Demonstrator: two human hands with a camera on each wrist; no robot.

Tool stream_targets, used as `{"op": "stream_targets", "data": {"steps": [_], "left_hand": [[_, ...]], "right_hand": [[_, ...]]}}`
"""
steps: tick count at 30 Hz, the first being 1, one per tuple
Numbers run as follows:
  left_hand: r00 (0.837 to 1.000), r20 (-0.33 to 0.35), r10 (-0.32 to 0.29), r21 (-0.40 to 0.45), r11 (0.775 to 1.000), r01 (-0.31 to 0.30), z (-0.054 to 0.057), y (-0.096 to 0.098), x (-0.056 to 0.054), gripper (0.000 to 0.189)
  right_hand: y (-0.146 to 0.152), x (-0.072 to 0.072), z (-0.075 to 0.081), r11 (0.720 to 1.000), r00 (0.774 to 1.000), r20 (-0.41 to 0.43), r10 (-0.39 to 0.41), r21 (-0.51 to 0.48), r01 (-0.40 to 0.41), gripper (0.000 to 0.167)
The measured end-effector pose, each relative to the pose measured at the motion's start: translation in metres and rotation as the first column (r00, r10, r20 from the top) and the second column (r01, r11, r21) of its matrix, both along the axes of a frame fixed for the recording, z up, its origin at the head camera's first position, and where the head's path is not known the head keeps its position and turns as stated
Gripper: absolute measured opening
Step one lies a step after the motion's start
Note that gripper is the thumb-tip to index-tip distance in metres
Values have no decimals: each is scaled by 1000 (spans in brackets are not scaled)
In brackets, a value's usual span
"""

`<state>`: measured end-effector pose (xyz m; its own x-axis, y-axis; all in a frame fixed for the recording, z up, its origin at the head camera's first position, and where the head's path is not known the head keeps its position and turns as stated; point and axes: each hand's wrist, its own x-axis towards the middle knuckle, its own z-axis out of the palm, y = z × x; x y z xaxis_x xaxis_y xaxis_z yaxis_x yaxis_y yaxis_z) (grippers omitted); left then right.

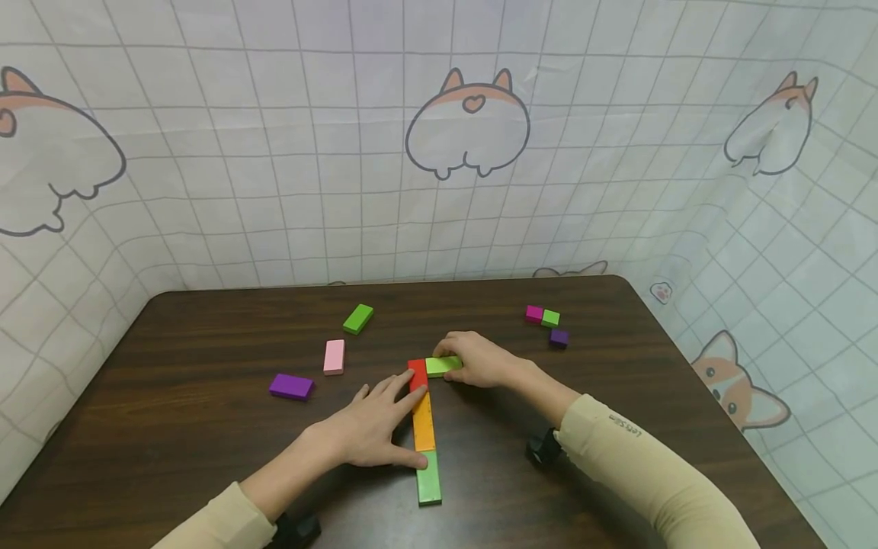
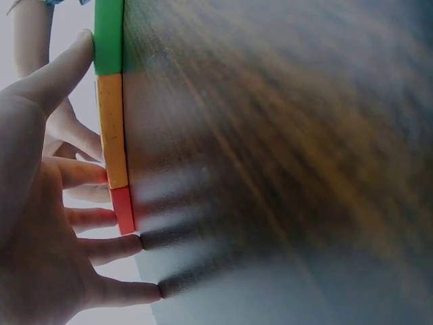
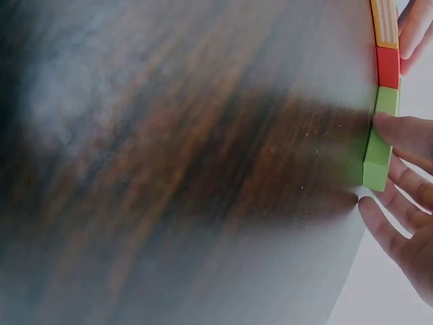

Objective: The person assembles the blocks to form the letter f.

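Fingers [image 1: 449, 341] and thumb of the right hand [image 1: 480, 362] pinch a lime-green rectangular block [image 1: 439, 367] at the centre of the frame in the head view, the thumb on its lower side and the fingers on its upper side. That block lies flat, its left end against the upper part of a red rectangular block [image 1: 419, 369]. Below the red one, end to end in a column reaching the lower centre, come a yellow-orange rectangular block [image 1: 424, 423] and a mid-green rectangular block [image 1: 429, 484].

The left hand [image 1: 366, 431], left of this column, has its fingers spread apart and clamped on nothing: two fingertips touch around the red block and its joint with the orange one, while the thumb touches the mid-green one near its upper end.

Left of centre, well apart from one another, lie a bright green block [image 1: 358, 319], a pale pink block [image 1: 334, 357] and a purple block [image 1: 291, 386]. At the upper right of the dark brown wood-grain table [image 1: 171, 442], a small magenta block [image 1: 534, 313] sits beside a small green block [image 1: 551, 319], with a small dark purple block [image 1: 559, 338] just below. White grid-patterned cloth [image 1: 343, 175] with cartoon corgis [image 1: 469, 126] fills the upper frame.
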<state>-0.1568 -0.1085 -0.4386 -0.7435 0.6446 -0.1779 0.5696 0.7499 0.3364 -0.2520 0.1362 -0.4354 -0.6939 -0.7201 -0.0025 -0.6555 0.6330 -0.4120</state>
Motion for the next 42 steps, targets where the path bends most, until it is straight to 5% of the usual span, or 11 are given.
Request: {"op": "stream_targets", "data": {"steps": [17, 29, 42], "left_hand": [[1000, -7, -2, -14, 1000, 2, 2, -1, 2, 103], [1000, 14, 4, 81, 997, -5, 3, -9, 0, 87], [995, -43, 85, 224, 972, -73, 6, -50, -11, 72]], "right_hand": [[-1, 1, -2, 1000, 1000, 3, -4, -7, 4, 39], [4, 22, 6, 1000, 1000, 17, 11, -23, -11, 53], [4, 42, 1, 991, 991, -36, 132, 36, -131, 86]]}}
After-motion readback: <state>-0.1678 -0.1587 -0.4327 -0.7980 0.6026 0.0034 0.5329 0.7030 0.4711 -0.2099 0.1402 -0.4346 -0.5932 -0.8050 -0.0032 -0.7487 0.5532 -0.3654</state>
